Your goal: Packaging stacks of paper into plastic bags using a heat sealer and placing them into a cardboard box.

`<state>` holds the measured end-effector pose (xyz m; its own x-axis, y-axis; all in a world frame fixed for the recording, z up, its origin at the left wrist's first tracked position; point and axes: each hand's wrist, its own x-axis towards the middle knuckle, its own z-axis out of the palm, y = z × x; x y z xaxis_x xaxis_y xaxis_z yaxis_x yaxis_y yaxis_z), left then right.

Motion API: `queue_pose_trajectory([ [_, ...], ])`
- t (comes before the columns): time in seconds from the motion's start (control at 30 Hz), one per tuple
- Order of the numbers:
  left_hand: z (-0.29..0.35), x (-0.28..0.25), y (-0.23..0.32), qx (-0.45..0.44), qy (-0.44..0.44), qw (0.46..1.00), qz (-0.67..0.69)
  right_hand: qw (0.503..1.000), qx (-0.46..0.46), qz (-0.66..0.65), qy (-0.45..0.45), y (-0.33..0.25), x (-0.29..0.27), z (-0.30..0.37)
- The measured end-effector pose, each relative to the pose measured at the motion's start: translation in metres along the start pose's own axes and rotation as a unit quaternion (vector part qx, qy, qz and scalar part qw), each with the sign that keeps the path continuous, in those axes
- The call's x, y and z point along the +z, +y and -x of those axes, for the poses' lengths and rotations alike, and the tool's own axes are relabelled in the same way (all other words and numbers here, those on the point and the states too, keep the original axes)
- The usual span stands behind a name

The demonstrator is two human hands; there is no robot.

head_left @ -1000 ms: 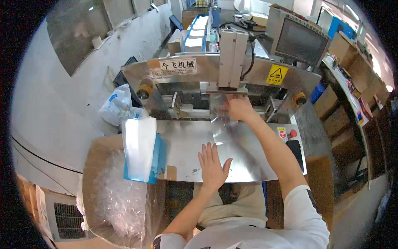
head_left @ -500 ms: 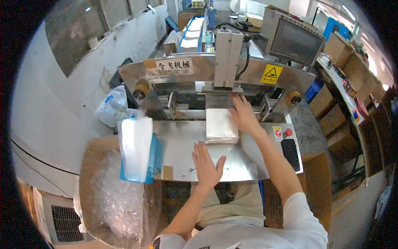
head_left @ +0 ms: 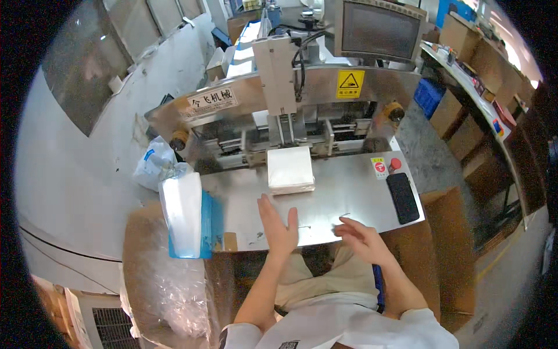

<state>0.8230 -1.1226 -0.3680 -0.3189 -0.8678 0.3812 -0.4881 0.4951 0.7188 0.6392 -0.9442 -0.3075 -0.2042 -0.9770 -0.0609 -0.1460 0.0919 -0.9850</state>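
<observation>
A square pack of white paper sheets, much like napkins, in clear film (head_left: pixel 290 168) lies on the metal worktable (head_left: pixel 331 198), its far edge against the machine. My left hand (head_left: pixel 278 228) is just in front of the pack, flat, with fingers straight and thumb apart. Nothing is in it. Over the table's front edge is my right hand (head_left: pixel 361 239), its fingers loosely bent and apart, with no object visible in it. The machine's upright grey column (head_left: pixel 275 75) stands behind the pack, with thin rods below it.
At the table's left is a blue holder (head_left: pixel 210 224) with a stack of clear-white bags (head_left: pixel 181 215). Below it stands a carton of crumpled film (head_left: pixel 177 291). A black phone (head_left: pixel 402 198) and red button (head_left: pixel 395 164) lie right. A monitor (head_left: pixel 381 32) stands behind.
My right hand has drawn back from the pack's far right side to the table's front edge. My view has shifted. Rods now show beneath the machine's column.
</observation>
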Motion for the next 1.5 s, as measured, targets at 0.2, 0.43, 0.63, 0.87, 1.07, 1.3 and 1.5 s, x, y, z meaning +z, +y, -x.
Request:
queue_pose_trajectory([
  [0.2, -0.039, -0.009, 0.001, -0.102, 0.031, 0.985, 0.137, 0.998, -0.029, 0.028, 0.055, 0.010, -0.009, -0.067],
  [0.43, -0.088, -0.002, 0.006, -0.169, -0.083, 0.947, 0.259, 0.950, -0.062, 0.243, 0.185, 0.040, 0.019, -0.190],
  [0.63, -0.058, -0.006, -0.006, -0.164, -0.075, 0.915, 0.360, 0.985, -0.111, -0.108, 0.079, 0.015, 0.011, -0.155],
  [0.87, -0.078, -0.015, -0.018, -0.297, -0.128, 0.787, 0.525, 0.994, -0.065, 0.054, 0.076, -0.015, -0.001, -0.068],
  [1.07, -0.160, 0.048, -0.020, 0.005, -0.292, 0.956, 0.007, 0.989, -0.110, 0.039, 0.092, 0.000, -0.016, -0.026],
  [1.3, -0.214, 0.110, 0.028, 0.154, -0.467, 0.850, -0.189, 0.980, -0.131, 0.024, 0.146, 0.014, -0.046, 0.011],
  [1.5, -0.185, 0.073, 0.030, 0.094, -0.307, 0.940, -0.111, 0.986, -0.094, 0.021, 0.136, 0.000, -0.041, 0.012],
])
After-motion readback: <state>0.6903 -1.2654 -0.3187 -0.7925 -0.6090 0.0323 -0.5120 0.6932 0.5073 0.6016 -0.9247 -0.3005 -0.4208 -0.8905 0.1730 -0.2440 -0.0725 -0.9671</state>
